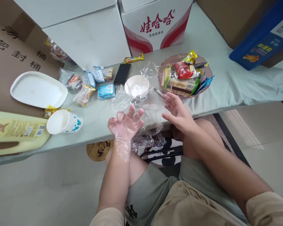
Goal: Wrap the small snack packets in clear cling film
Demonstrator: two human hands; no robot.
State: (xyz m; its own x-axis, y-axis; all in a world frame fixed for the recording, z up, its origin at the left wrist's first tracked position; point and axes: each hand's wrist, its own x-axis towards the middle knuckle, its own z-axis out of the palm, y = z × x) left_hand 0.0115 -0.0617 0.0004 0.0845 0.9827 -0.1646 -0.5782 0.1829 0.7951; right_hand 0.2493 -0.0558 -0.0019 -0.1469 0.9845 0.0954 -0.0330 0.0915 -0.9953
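Note:
My left hand [127, 124] is palm up at the table's front edge, in a loose clear plastic glove [123, 147] that reaches past the wrist. Its fingers are spread and slightly curled, with nothing in them. Bare and open, my right hand [177, 114] hovers to the right, thumb apart from the fingers. A thin greyish piece [158, 92] shows at its fingertips; whether they touch it is unclear. Just beyond both hands stands a white paper bowl [137, 87] with whitish contents. Crumpled clear plastic film [153, 114] lies around the bowl and over the table edge.
A pink glass dish [183, 93] of packaged snacks stands right of the bowl. Leftward are a phone [122, 74], several wrapped snacks [106, 91], a tipped paper cup [65, 121], a white tray [39, 89] and a yellow jug [19, 133]. Boxes [157, 28] line the back.

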